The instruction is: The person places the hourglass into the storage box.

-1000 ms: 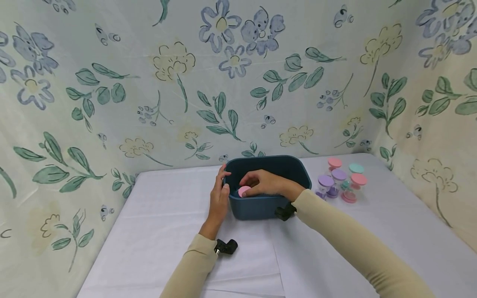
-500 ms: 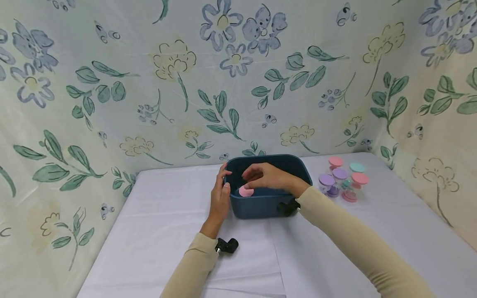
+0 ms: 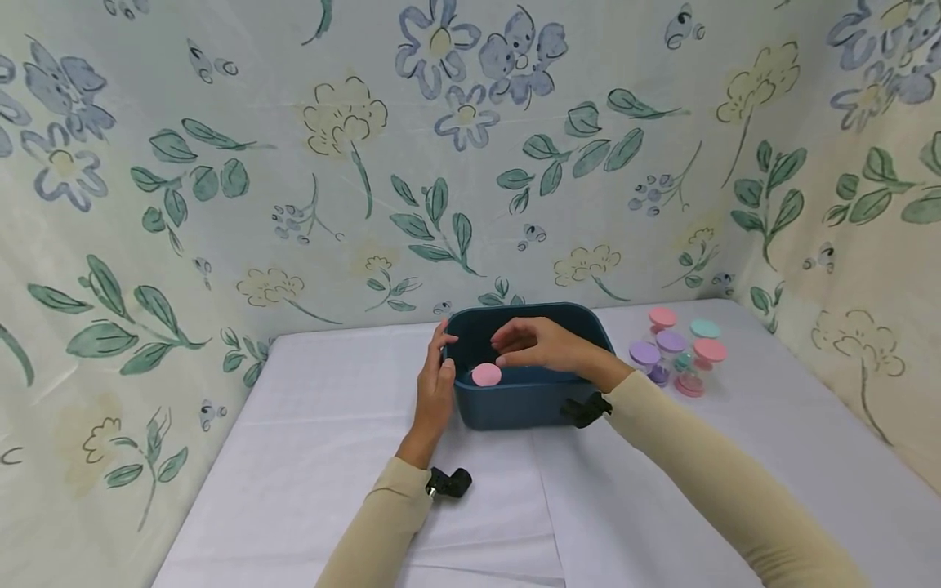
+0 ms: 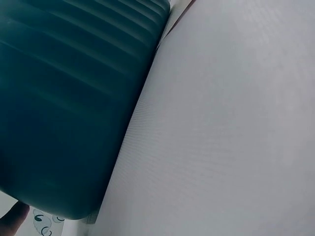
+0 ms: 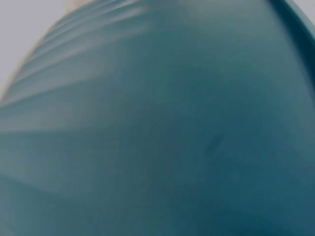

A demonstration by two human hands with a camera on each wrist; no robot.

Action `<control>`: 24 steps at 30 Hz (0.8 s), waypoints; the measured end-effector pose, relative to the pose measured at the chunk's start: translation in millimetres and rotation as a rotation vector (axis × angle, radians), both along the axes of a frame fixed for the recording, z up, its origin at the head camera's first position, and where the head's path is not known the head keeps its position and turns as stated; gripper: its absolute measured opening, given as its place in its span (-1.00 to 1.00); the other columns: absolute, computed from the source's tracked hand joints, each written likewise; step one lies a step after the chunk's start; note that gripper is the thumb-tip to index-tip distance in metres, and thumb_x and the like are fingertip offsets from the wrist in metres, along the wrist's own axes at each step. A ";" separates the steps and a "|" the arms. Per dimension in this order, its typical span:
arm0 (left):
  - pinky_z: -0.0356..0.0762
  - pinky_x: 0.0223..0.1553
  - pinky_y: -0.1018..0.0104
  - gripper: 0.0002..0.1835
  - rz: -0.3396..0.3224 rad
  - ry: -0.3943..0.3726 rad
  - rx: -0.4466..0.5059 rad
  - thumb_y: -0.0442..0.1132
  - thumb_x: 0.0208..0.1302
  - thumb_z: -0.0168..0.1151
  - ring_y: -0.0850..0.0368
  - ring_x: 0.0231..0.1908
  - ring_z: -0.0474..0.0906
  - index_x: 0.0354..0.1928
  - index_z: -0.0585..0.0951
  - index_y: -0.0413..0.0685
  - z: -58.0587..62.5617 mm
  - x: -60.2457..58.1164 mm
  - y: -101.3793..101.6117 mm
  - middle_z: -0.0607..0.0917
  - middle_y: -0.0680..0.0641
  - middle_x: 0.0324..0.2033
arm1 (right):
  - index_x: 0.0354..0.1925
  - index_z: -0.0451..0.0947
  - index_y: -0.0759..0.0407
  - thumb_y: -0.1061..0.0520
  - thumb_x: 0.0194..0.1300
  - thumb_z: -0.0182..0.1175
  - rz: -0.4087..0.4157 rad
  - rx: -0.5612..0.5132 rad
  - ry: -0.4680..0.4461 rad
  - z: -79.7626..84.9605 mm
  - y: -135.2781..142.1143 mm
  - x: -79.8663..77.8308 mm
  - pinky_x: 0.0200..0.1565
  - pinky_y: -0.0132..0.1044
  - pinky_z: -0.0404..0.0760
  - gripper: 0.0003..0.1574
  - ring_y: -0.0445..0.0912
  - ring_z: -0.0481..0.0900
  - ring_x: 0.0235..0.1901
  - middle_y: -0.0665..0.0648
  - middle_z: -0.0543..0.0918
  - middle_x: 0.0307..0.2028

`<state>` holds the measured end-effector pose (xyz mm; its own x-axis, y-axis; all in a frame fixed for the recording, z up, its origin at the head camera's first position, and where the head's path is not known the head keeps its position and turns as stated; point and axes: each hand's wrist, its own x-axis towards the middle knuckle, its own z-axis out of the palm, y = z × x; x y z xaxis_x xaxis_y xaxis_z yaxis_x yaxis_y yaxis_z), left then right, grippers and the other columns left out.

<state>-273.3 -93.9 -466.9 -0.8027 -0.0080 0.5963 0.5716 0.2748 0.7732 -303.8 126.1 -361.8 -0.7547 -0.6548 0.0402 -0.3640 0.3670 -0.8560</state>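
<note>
A dark blue plastic bin (image 3: 509, 408) stands on the table near the back. My left hand (image 3: 434, 388) rests against its left side, thumb at the near corner and fingers reaching toward the far one. In the left wrist view, one fingertip (image 4: 14, 219) shows at the bin's edge. A sand timer with a pink end cap (image 3: 486, 375) stands inside at the front left, its lower part hidden by the front wall. My right hand (image 3: 544, 343) is over the bin just right of that timer, holding nothing, its fingers loosely bent. The right wrist view shows the bin's blue wall (image 5: 162, 123).
Several sand timers stand grouped right of the bin, with purple (image 3: 644, 354), pink (image 3: 709, 351) and turquoise (image 3: 704, 328) caps. A white cloth covers the table (image 3: 331, 425). Behind it hangs a floral curtain (image 3: 294, 163).
My right hand has let go of the pink sand timer and moved up and to the right of it. The timer stays in the bin. My left hand stays at the bin's side.
</note>
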 end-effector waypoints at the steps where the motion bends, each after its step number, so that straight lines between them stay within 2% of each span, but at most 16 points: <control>1: -0.01 0.39 -0.10 -0.59 -0.003 0.004 0.001 -0.19 0.43 -0.26 0.09 0.46 -0.03 0.24 0.34 -0.10 -1.1 -1.0 0.5 0.11 0.00 0.48 | 0.13 0.45 0.28 0.06 0.23 0.31 -0.008 0.001 0.000 1.0 2.2 1.3 0.08 -0.11 0.55 -0.43 0.06 0.57 0.08 0.25 0.58 0.08; 5: 0.00 0.39 -0.08 -0.59 -0.012 0.021 0.003 -0.13 0.43 -0.26 0.14 0.46 -0.03 0.23 0.34 -0.01 -1.6 -2.2 2.5 0.12 0.02 0.47 | 0.12 0.47 0.25 0.05 0.21 0.33 -0.033 -0.006 0.014 3.3 9.9 4.9 0.10 -0.09 0.54 -0.44 0.04 0.57 0.08 0.24 0.58 0.08; 10: 0.04 0.37 -0.11 -0.59 0.008 0.020 -0.016 -0.10 0.42 -0.27 0.13 0.46 -0.02 0.23 0.33 0.01 0.5 -1.8 3.7 0.13 0.01 0.47 | 0.12 0.47 0.26 0.07 0.21 0.32 -0.032 -0.023 0.052 1.6 19.2 8.1 0.14 -0.06 0.50 -0.45 0.06 0.56 0.09 0.27 0.58 0.09; 17: 0.00 0.38 -0.13 -0.58 0.030 0.009 -0.012 -0.08 0.41 -0.27 0.13 0.46 -0.02 0.23 0.33 0.03 -0.1 0.9 2.4 0.10 0.18 0.47 | 0.11 0.48 0.24 0.05 0.20 0.33 -0.042 -0.039 0.081 4.0 29.5 13.3 0.14 -0.04 0.50 -0.44 0.06 0.56 0.10 0.27 0.58 0.08; 24: -0.03 0.38 -0.14 -0.58 0.018 0.028 -0.016 -0.08 0.41 -0.27 0.08 0.46 -0.01 0.23 0.34 0.00 -1.2 1.4 1.3 0.11 0.04 0.48 | 0.12 0.48 0.20 0.03 0.20 0.34 -0.078 -0.070 0.063 8.0 46.5 14.8 0.13 -0.06 0.51 -0.43 0.06 0.54 0.12 0.28 0.57 0.11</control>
